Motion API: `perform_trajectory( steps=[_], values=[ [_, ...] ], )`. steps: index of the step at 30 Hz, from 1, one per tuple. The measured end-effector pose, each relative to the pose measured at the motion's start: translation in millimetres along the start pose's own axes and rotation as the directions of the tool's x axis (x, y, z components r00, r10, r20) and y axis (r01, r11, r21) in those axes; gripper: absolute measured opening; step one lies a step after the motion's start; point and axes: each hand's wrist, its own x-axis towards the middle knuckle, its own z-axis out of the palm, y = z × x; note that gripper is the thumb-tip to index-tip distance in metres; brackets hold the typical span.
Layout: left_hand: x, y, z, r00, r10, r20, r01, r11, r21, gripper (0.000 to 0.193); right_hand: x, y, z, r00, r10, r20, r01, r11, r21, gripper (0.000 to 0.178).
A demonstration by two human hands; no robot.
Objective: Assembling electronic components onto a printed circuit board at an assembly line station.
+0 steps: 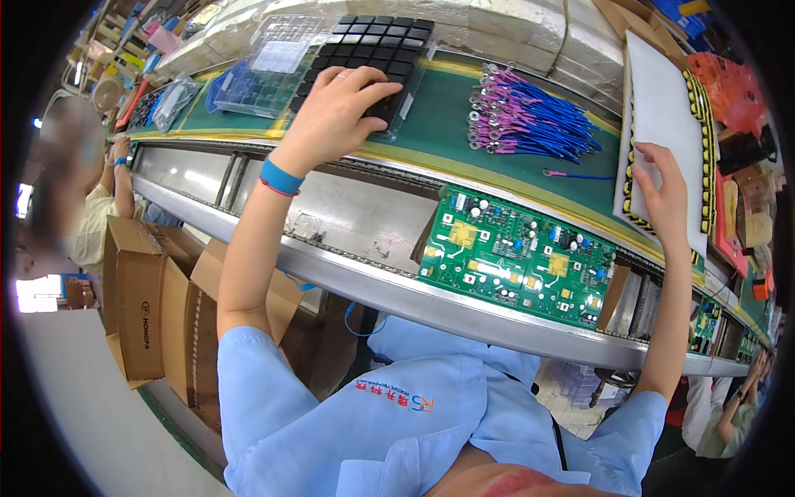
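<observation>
1. In the head view, the left hand is resting at the far left of the scene, over a tray of black square blocks; its fingers are bending down onto the near blocks, and whether they are grasping one I cannot tell.
2. A blue wristband is circling the left wrist.
3. The right hand is hanging at the near left edge of a white sheet, its fingers loosely curving, spread from the thumb and holding nothing visible; whether they are touching the sheet I cannot tell.
4. Black-and-yellow parts are lining the sheet's right edge, and more are showing along its left edge.
5. Between the hands, a bundle of blue wires with pink sleeves and ring ends is lying on the green counter; a single wire is lying just nearer.
6. Nearer than the counter, a green circuit board is lying flat on a metal track.
7. At the near left, cardboard boxes are standing open.
</observation>
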Motion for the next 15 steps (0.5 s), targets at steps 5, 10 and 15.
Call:
perform_trajectory(
  steps=[5,10,15],
  values=[
    [1,0,7,0.998,-0.062,-0.013,0.061,0.996,-0.071,0.049,-1,-1,4,0.994,-0.104,-0.017,0.104,0.994,0.011,0.027],
    [-9,-10,6,0.997,-0.073,-0.026,0.068,0.985,-0.157,0.05,14,-67,16,0.993,-0.119,0.022,0.116,0.987,0.108,0.027],
    [-34,-31,0,0.996,-0.071,0.059,0.074,0.995,-0.062,0.051,54,-145,76,0.862,-0.502,0.062,0.49,0.859,0.149,0.03]
  ],
)
